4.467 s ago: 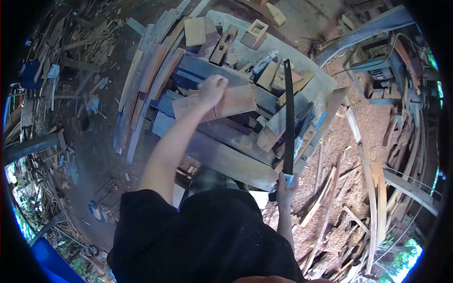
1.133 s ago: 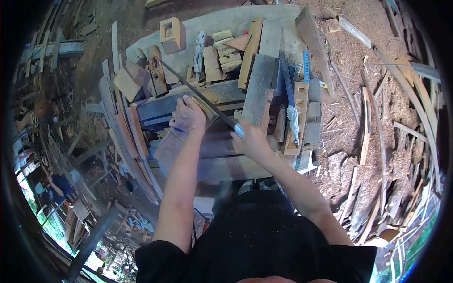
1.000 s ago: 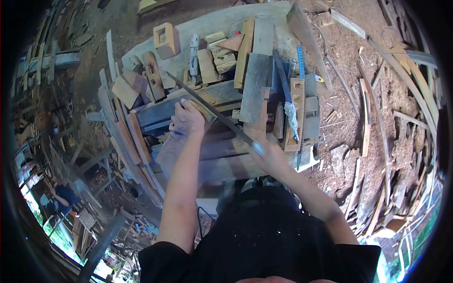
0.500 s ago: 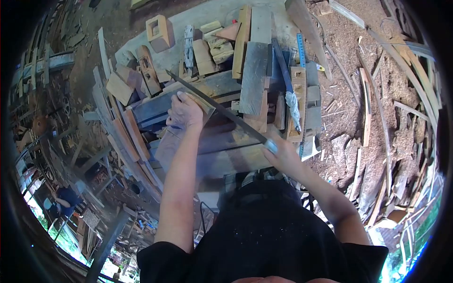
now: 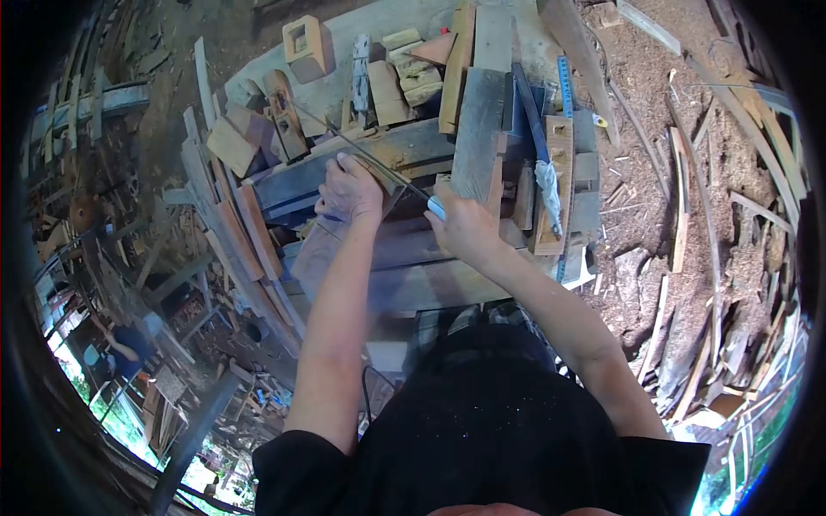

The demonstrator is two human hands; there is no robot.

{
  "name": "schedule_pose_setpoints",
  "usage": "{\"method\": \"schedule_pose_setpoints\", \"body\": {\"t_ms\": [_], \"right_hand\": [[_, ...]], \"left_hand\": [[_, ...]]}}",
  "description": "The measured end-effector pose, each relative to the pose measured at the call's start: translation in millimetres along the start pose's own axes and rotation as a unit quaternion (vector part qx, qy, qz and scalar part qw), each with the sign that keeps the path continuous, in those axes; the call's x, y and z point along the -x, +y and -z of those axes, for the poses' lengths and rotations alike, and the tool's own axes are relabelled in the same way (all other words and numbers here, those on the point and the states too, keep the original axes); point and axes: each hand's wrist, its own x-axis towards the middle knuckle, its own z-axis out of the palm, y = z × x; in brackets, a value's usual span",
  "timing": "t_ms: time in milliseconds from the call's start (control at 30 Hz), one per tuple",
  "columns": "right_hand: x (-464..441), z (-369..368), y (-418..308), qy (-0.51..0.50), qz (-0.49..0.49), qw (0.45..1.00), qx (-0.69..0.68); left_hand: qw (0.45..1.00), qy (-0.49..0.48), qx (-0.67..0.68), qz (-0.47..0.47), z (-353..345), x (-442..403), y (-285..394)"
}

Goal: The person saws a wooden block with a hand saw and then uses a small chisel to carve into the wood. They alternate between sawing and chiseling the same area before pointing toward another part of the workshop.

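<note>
A small wooden block [image 5: 392,194] is under my left hand [image 5: 351,191], whose fingers are closed around its near left side. In my right hand [image 5: 465,227] is the light blue handle of a long, dark, narrow file [image 5: 372,157]. The file's blade slants up and left across the block, past my left fingers, with its thin edge towards me. Both hands are above a low stack of boards and beams [image 5: 413,249]. My hands partly hide the block, and I cannot make out the blade's surface.
A hollow wooden block [image 5: 308,48] and a slotted wooden plane body [image 5: 285,115] lie beyond my left hand. To the right are a grey board [image 5: 478,129], a dark bar [image 5: 529,112] and a blue measuring tape [image 5: 564,86]. Wood shavings [image 5: 637,198] cover the ground.
My right hand has pushed the file up and left, so its handle is now close to the block. My left hand stays on the block. The whole view has shifted slightly.
</note>
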Motion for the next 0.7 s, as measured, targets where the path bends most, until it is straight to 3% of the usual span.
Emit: {"method": "schedule_pose_setpoints", "body": {"t_ms": [133, 200, 300, 333, 433, 533, 600, 700], "right_hand": [[53, 19, 6, -0.002, -0.041, 0.999, 0.013], [101, 37, 26, 0.012, 0.002, 1.0, 0.006], [79, 38, 24, -0.026, -0.039, 0.999, 0.003], [49, 25, 22, -0.004, 0.005, 1.0, -0.006], [-1, -4, 13, -0.032, -0.018, 0.999, 0.032], [51, 32, 0, -0.04, -0.088, 0.995, 0.03], [98, 47, 28, -0.024, -0.067, 0.996, -0.046], [79, 40, 32, -0.032, -0.055, 0.998, -0.019]], "left_hand": [[1.0, 0.007, -0.008, 0.006, -6, -3, -4], [1.0, -0.004, 0.005, 0.001, -5, -1, 0], [1.0, -0.013, 0.0, 0.004, 4, 0, 0], [1.0, -0.018, -0.004, 0.006, 5, 0, 3], [1.0, 0.002, 0.002, -0.005, -1, -1, -2], [1.0, 0.004, 0.013, -0.003, -11, -5, -8], [1.0, -0.006, 0.015, -0.006, -4, -1, -2], [1.0, -0.013, 0.004, -0.001, 4, 0, 1]]}}
